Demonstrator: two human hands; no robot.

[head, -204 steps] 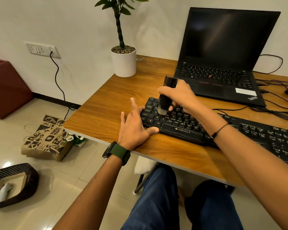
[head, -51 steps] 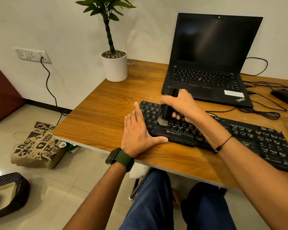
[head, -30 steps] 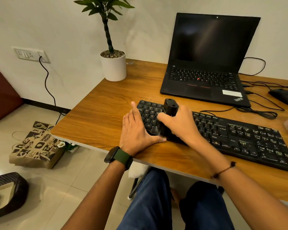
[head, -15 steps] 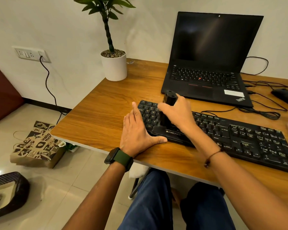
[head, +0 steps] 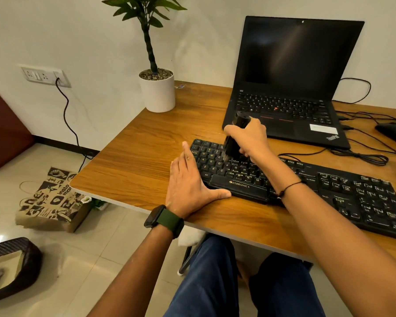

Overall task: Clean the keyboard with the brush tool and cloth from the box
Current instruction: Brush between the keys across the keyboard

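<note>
A black keyboard lies across the wooden desk. My right hand grips a black cylindrical brush tool, held nearly upright with its bristles down on the upper key rows at the keyboard's left end. My left hand lies flat on the desk against the keyboard's left edge, fingers straight, thumb stretched along the front edge. No cloth is in view on the desk.
An open black laptop stands behind the keyboard. A potted plant sits at the back left corner. Cables and a mouse lie at the right. On the floor are a paper bag and a dark basket.
My right hand has moved the brush from the keyboard's front rows away from me to the upper rows. My left hand has stayed against the keyboard's left end.
</note>
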